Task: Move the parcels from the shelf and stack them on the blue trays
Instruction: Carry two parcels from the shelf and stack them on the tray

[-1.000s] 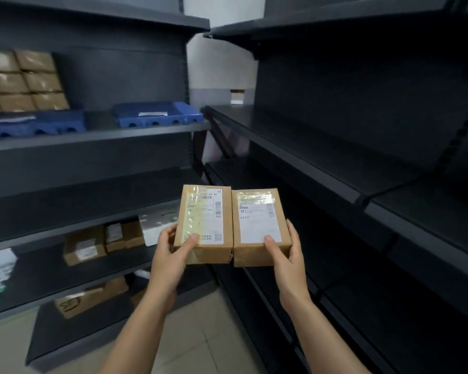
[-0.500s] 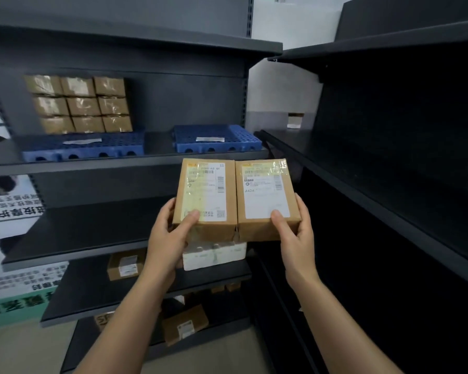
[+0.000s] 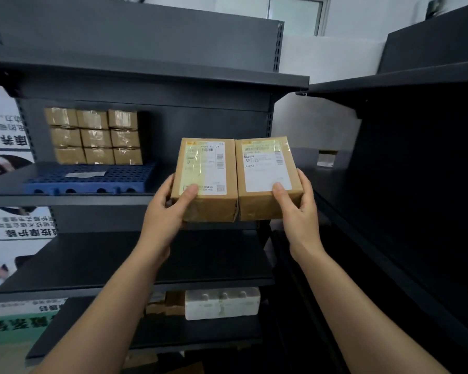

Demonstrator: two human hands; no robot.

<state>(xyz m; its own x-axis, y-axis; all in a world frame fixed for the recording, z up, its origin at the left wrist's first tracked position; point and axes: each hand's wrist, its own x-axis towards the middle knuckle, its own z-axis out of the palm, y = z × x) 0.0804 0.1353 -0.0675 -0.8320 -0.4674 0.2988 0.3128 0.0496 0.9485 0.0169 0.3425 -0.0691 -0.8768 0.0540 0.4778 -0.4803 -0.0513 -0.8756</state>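
Two parcels up at tray level now, closer than half a second ago!

The dark metal shelf unit [image 3: 152,76] fills more of the view; its blue perforated plastic tray [image 3: 92,179] carries nine stacked brown parcels [image 3: 95,136]. Left hand [image 3: 168,209] clamps the left brown labelled parcel [image 3: 204,182], right hand [image 3: 297,209] the right brown labelled parcel [image 3: 268,179], side by side, touching.

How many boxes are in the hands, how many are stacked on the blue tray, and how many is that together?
Boxes in the hands: 2, one in the left hand and one in the right hand
Boxes showing on the blue tray: 9
Total: 11
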